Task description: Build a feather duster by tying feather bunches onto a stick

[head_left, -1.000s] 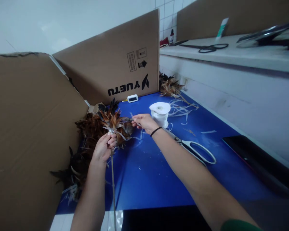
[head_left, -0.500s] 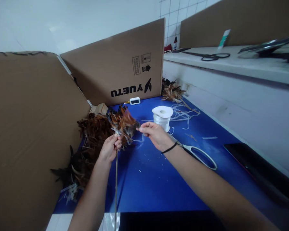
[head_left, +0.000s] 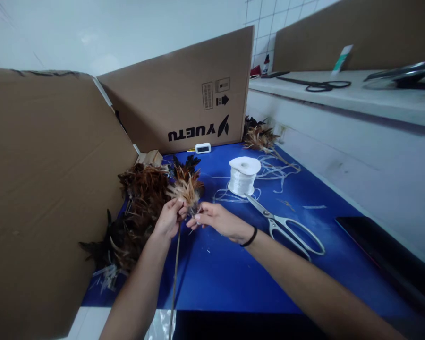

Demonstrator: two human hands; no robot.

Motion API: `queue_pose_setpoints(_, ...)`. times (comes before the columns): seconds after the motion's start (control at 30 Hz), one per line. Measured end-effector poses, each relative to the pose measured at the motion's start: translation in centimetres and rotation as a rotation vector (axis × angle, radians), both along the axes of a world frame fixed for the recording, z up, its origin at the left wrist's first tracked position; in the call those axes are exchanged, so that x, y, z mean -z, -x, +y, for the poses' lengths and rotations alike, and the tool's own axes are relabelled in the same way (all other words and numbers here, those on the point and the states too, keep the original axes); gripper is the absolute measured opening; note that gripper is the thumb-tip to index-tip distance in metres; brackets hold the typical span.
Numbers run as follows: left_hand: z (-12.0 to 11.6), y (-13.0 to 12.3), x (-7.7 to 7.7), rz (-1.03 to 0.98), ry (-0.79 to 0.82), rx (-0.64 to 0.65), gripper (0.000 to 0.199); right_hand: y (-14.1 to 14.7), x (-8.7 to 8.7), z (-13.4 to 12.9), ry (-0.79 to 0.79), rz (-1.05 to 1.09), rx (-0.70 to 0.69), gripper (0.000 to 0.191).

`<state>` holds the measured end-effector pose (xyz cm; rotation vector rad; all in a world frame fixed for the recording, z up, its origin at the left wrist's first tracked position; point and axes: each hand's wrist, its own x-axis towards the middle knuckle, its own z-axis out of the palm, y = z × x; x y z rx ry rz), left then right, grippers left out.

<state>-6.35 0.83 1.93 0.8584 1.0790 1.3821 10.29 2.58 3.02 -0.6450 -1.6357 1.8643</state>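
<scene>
My left hand [head_left: 170,219] is closed around the thin stick [head_left: 176,271] of a feather duster, just below its bunch of brown, tan and black feathers [head_left: 184,182]. The stick runs down past the table's front edge. Close beside it, my right hand [head_left: 221,221] pinches a small tuft of grey-brown feathers [head_left: 193,210] against the base of the bunch. Its fingertips partly cover the tuft. A large heap of loose brown feathers [head_left: 145,189] lies left of the duster. White ribbon spool [head_left: 244,177] and silver scissors [head_left: 283,225] rest to the right of my hands.
Cardboard panels [head_left: 170,99] enclose the blue table [head_left: 226,278] at the left and back. Another feather duster [head_left: 260,135] lies at the far corner near loose ribbon. A dark flat object [head_left: 382,255] sits at right; black scissors [head_left: 326,86] are on the ledge.
My right hand has brought the feather tuft left and down to the base of the bunch. The duster's head now shows tan feathers, and the scissors are more fully visible.
</scene>
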Motion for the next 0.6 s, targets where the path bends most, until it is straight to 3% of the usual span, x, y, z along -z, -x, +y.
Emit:
queue_pose_setpoints(0.13,-0.2,-0.5,-0.1,0.009,0.001,0.036,0.033,0.8,-1.9,0.6,-0.110,0.069,0.232,0.013)
queue_pose_setpoints(0.23,-0.3,-0.8,-0.1,0.029,0.005,0.052,0.032,2.0,-2.6,1.4,-0.110,0.038,0.306,0.013)
queue_pose_setpoints(0.47,-0.2,-1.3,0.1,0.039,-0.006,0.048,0.032,4.2,-0.4,3.0,-0.328,-0.211,0.439,0.010)
queue_pose_setpoints(0.6,-0.3,-1.5,0.1,0.056,-0.004,0.039,0.031,4.4,-0.3,3.2,-0.382,-0.309,0.481,0.009)
